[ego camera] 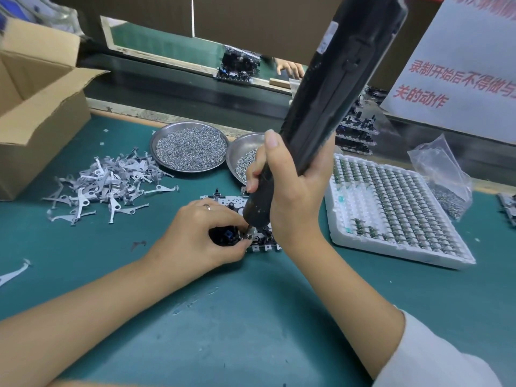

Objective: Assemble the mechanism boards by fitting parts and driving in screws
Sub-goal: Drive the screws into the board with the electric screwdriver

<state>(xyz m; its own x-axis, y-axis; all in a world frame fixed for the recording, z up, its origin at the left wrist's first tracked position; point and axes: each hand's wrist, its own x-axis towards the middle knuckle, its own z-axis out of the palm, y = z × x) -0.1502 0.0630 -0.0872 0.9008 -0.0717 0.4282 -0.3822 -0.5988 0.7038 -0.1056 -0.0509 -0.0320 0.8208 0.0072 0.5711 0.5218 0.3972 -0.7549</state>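
Matt green mat point(251, 317), shiny metal dishes point(167, 135), glossy black plastic screwdriver point(329, 107), brown cardboard box point(42, 113)

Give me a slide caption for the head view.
Right hand drives electric screwdriver into mechanism board steadied by left hand.

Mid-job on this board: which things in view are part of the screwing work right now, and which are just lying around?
In use: the electric screwdriver gripped by the right hand; the mechanism board steadied by the left hand; two screw dishes; metal levers; white parts tray.

Lying about: cardboard box, plastic bag, paper notice.
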